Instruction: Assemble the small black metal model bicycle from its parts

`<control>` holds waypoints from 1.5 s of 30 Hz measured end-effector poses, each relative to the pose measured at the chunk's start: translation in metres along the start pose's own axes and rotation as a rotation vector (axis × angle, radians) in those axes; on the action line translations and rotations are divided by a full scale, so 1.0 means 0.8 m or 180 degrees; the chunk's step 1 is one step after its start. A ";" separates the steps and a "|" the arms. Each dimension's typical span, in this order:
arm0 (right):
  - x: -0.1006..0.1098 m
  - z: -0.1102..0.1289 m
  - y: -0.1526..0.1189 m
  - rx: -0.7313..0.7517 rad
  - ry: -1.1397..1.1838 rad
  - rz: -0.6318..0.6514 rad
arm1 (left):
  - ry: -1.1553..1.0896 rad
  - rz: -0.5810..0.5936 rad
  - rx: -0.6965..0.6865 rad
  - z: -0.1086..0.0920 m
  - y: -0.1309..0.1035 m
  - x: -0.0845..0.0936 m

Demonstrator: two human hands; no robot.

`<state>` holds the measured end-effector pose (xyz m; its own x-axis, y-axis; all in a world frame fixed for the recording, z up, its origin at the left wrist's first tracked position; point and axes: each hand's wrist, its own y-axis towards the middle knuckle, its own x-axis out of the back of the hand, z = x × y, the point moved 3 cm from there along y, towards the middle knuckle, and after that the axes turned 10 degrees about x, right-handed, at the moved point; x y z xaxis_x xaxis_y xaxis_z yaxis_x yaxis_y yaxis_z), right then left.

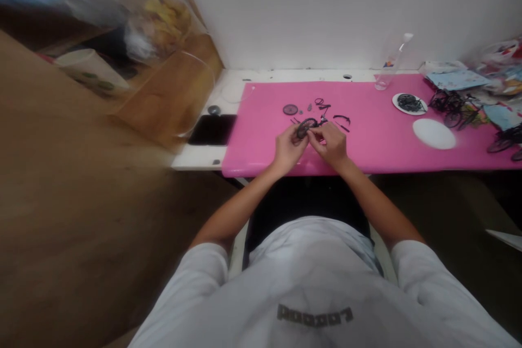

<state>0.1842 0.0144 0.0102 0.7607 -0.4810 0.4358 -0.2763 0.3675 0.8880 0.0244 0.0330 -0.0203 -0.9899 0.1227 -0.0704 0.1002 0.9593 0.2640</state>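
By wall (326, 22), parts (290, 110) on pink mat (253, 136)

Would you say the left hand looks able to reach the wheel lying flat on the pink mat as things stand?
Probably yes: the loose wheel lies just beyond the left hand, with only thin parts between, though it would likely need to release the held wheel.

A pink mat (375, 138) covers much of the white table (196, 161); a black slab (212, 129) lies toward the left end. On the mat are a wheel (290, 110) and black parts (345, 118); farther right, a bottle (382, 82), a plate (395, 103), a white disc (434, 134), bikes (452, 117) and packets (457, 79).
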 end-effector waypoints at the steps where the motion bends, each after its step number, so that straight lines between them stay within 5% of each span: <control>1: 0.000 -0.001 0.000 -0.0013 -0.0025 0.0043 | 0.0008 -0.0012 0.0000 0.000 0.001 0.000; 12: 0.011 -0.018 0.009 -0.0081 -0.0375 0.0418 | 0.0309 0.0010 -0.0183 -0.027 0.010 -0.014; 21: 0.007 0.001 0.013 -0.0003 -0.0115 0.0429 | 0.0552 -0.0113 -0.0313 -0.038 -0.027 -0.002; 45: 0.007 0.004 0.019 -0.0080 0.0105 0.0936 | 0.0556 -0.0081 -0.0222 -0.028 -0.015 0.014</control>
<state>0.1827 0.0150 0.0268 0.6690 -0.3249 0.6685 -0.4735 0.5070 0.7202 0.0102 0.0173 -0.0026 -0.9950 0.0468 0.0886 0.0736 0.9409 0.3306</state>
